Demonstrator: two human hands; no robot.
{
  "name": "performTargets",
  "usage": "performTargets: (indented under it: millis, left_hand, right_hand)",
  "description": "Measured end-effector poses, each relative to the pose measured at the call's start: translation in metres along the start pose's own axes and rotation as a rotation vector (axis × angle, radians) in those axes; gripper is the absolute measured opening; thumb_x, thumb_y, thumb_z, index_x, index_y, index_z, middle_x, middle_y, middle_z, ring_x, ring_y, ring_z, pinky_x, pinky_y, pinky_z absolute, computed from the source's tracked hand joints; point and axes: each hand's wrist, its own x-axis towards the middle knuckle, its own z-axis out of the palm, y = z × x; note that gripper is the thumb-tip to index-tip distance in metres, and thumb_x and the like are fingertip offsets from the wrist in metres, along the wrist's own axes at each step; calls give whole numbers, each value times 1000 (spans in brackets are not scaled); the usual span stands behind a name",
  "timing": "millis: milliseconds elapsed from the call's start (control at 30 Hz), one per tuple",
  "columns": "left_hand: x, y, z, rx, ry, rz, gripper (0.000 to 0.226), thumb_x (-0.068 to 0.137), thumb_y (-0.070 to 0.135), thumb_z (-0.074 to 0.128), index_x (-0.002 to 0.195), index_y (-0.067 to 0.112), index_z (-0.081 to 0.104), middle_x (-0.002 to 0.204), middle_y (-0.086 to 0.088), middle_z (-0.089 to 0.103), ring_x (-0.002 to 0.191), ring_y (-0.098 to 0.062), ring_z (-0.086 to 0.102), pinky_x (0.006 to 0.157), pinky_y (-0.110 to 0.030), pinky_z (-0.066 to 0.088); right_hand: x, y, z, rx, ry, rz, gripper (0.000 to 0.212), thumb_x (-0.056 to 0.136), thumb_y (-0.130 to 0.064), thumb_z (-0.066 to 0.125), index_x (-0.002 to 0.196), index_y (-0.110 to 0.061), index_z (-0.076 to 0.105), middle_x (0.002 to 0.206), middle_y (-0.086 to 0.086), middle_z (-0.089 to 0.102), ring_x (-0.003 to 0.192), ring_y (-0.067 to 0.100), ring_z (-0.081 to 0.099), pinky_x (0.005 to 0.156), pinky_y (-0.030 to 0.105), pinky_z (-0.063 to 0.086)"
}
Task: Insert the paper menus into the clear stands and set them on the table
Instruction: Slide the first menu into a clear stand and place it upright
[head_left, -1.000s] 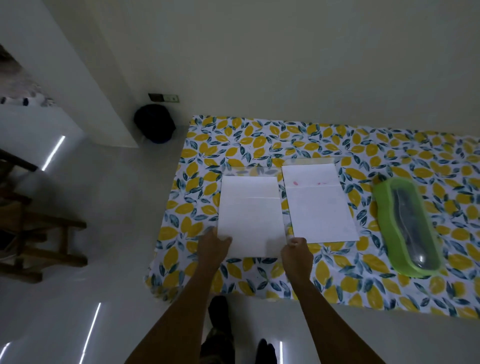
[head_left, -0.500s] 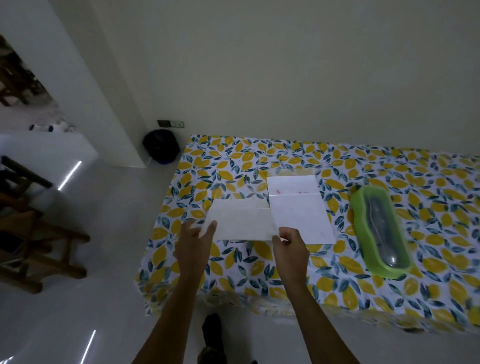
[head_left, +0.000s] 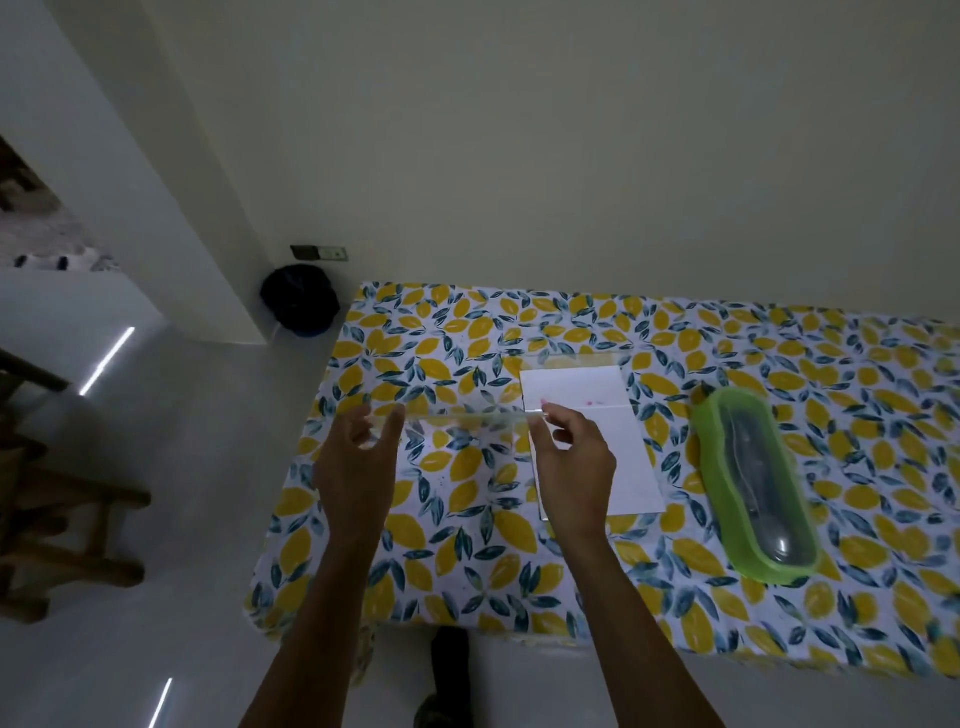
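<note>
Both hands pinch a clear stand (head_left: 457, 415) at frame centre, left hand (head_left: 358, 467) loosely, right hand (head_left: 574, 457) firmly; its slick edge could slip onto the counter (head_left: 467, 561).

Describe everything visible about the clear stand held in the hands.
The clear stand is a transparent, acrylic-looking sheet, seen nearly edge-on as a thin pale line with the leaf-patterned tablecloth showing through it. It is lifted above the table, roughly level from left to right. The left hand grips its left end and the right hand pinches its right end. No paper can be made out inside it. Its shape beyond that edge is hard to tell.
</note>
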Motion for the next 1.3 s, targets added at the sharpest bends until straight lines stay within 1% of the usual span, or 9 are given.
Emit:
performTargets:
  millis: [100,200,267,367,467,700,900,1167,1300]
  left_hand:
    - [34,3,11,10,-10,47,55,85,70,54,95,18,68,82,-4,67,79,-21,63,74,-39,49]
    - [63,13,22,-3,-45,103,63,89,66,53,67,8,39,63,-12,38,59,-27,45,59,-37,33]
    - [81,20,31,-4,-59,155,60,92,63,52,65,17,24,62,-1,25,57,-21,36,59,-37,29]
    - [108,23,46,33,-69,200,54,95,59,48,65,25,19,64,3,26,62,-25,39,58,-37,29]
    - [131,23,59,13,-76,230,55,96,58,48,65,24,17,60,1,23,54,-21,32,53,-37,26]
    - [164,11,82,21,-118,254,53,97,59,44,67,25,18,62,3,28,57,-23,36,52,-36,23]
    - [177,3,96,9,-99,277,48,98,60,43,67,27,25,68,-2,44,64,-26,49,54,-41,39]
    - [172,0,101,-71,-88,297,42,99,50,51,68,33,27,70,3,33,63,-18,36,55,-31,25]
    - [165,-2,102,-84,-101,257,36,99,47,52,88,13,55,83,-5,51,75,-20,49,62,-32,36]
  right_hand:
    - [29,-11,13,-19,6,-42,19,93,-38,62,107,-27,68,107,-4,65,93,13,62,82,34,53]
    - [58,-18,25,-26,14,-59,18,94,-40,60,104,-28,68,103,-6,64,91,12,62,81,35,55]
    - [77,-19,33,-45,25,-77,21,94,-44,58,101,-27,68,101,-7,65,90,12,63,79,38,56]
    - [104,-19,43,-88,24,-72,26,92,-52,56,95,-28,67,98,-8,64,88,10,63,72,41,57]
    - [124,-23,53,-148,21,-90,27,93,-49,56,94,-24,66,96,-5,65,86,11,62,76,35,55]
    - [153,-20,72,-195,15,-62,28,94,-44,56,101,-19,67,104,3,67,89,16,63,78,35,53]
    - [166,-19,79,-245,9,-60,27,95,-40,56,101,-17,68,103,4,67,90,17,63,77,33,51]
    - [175,-14,83,-287,-32,-44,26,95,-36,57,103,-14,68,102,6,68,91,19,62,74,30,47]
    - [174,-13,75,-182,-74,1,23,93,-33,62,103,-13,70,105,2,69,92,13,62,78,23,44]
